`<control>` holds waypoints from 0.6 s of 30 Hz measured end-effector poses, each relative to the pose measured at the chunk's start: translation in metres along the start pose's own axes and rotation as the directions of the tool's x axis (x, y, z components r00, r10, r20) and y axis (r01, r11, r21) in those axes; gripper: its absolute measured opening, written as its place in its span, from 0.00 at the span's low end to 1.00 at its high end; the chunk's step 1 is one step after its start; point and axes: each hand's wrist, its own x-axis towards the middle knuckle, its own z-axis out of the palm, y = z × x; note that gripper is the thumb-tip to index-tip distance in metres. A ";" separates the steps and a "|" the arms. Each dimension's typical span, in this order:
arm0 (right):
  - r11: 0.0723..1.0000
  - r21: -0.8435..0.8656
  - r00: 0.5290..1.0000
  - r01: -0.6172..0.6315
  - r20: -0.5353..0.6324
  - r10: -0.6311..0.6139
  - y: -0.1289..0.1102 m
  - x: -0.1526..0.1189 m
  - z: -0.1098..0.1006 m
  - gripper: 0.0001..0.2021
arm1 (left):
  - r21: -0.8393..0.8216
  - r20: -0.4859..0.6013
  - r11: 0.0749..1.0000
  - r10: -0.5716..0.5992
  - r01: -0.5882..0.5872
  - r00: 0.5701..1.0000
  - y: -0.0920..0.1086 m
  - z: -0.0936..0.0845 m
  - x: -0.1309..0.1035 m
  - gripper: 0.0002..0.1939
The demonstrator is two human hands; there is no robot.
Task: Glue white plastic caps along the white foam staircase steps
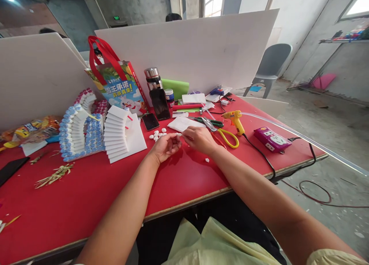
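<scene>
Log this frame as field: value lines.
surface: red table
left hand: fingers curled near a small white piece
right hand: pinching that piece
loose: white lumps clustered by left hand
right side: yellow glue gun, purple power strip
back: shopping bag, flask, upright phone
unclear: whether left fingers also grip the piece

Red tabletop (184, 184) bearing a yellow glue gun (236, 123), scissors (229, 137) and a purple power strip (271, 139).
</scene>
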 end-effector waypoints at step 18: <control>0.983 -0.099 0.988 0.153 0.043 -0.150 -0.005 0.001 0.001 0.17 | 0.040 -0.050 0.993 -0.108 0.110 0.993 0.005 0.002 -0.003 0.19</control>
